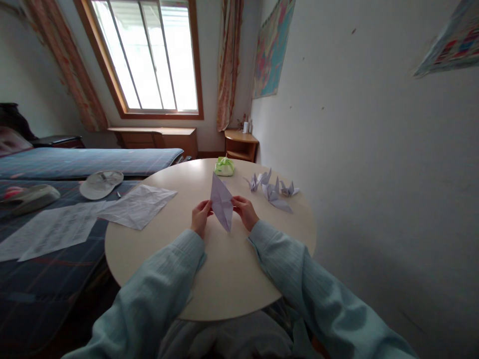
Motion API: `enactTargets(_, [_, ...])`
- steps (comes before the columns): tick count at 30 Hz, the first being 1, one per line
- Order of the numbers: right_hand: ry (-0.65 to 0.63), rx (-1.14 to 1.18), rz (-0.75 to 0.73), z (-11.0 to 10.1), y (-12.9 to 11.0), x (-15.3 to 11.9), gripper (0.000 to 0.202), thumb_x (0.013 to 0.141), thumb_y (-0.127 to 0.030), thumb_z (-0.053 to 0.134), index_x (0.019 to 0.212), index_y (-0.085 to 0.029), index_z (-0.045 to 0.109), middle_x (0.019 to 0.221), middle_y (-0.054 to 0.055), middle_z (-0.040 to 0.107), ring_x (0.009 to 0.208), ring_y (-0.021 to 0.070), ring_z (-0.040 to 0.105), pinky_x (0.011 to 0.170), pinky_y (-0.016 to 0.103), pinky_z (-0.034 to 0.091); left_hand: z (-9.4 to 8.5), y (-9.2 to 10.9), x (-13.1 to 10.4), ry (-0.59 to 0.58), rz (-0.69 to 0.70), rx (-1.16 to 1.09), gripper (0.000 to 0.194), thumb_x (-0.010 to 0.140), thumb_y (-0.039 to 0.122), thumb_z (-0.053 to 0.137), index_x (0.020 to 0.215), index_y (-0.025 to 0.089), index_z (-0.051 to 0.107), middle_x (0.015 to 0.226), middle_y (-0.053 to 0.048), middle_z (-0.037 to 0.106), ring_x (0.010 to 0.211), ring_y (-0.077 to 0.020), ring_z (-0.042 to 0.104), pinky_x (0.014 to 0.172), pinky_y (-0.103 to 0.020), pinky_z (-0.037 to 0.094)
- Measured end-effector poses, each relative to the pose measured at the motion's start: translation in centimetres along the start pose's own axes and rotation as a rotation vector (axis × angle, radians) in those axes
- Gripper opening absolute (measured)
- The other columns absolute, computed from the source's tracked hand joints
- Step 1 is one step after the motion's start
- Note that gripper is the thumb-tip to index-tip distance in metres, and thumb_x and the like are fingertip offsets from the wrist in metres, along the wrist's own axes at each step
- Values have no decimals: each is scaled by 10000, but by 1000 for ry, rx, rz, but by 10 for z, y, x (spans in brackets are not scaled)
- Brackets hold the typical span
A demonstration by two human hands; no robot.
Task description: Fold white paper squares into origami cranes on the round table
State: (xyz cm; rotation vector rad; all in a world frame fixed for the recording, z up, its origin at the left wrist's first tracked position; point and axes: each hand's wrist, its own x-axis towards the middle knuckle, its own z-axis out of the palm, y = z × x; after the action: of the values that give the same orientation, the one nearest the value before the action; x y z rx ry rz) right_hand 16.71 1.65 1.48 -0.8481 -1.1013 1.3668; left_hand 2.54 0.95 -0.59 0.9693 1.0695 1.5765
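Observation:
A folded sheet of pale lilac origami paper (222,202), shaped like a long diamond, is held up above the round table (232,279). My left hand (201,217) pinches its left corner. On the opposite corner, the fingers of my right hand (245,212) are closed. One point of the diamond faces away from me and the other faces down toward the tabletop. To the right of my right hand stand several folded paper cranes (272,192) in a loose group.
Creased white paper (140,205) lies at the table's left edge. A green tissue pack (224,166) sits at the far edge. On the bed (75,279) to the left are printed sheets (56,229) and a cap (101,184). A wall (374,174) stands close on the right.

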Motion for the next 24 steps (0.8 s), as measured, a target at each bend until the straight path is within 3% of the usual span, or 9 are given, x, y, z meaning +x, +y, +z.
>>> enactTargets(7, [101,-46,21,-3,0,2,181,557,-300,569,687,-175,551,669,-11,593,588,94,513,576,226,383,1,4,-2,5,42,27,331,531,350,641,759,165,489,637,15,572,549,-84,520,537,-222,400])
enactTargets(13, [29,2,7,-2,0,1,232,641,-399,493,661,-171,531,710,12,604,642,112,543,589,235,401,4,6,-6,-43,38,-5,212,540,231,567,707,179,449,636,40,530,564,-74,508,543,-209,406])
enactTargets(19, [93,-114,5,-4,0,2,263,559,-325,602,772,-180,551,818,17,594,744,113,532,637,230,405,5,4,-3,-24,6,-82,143,523,185,515,650,165,452,623,38,492,565,-71,487,570,-225,415])
enactTargets(24, [-18,-55,76,-1,0,-1,264,572,-344,610,759,-169,545,768,9,588,718,110,543,685,262,419,4,3,-3,-69,-28,-125,131,504,170,516,611,163,441,591,41,480,552,-78,487,585,-247,419])
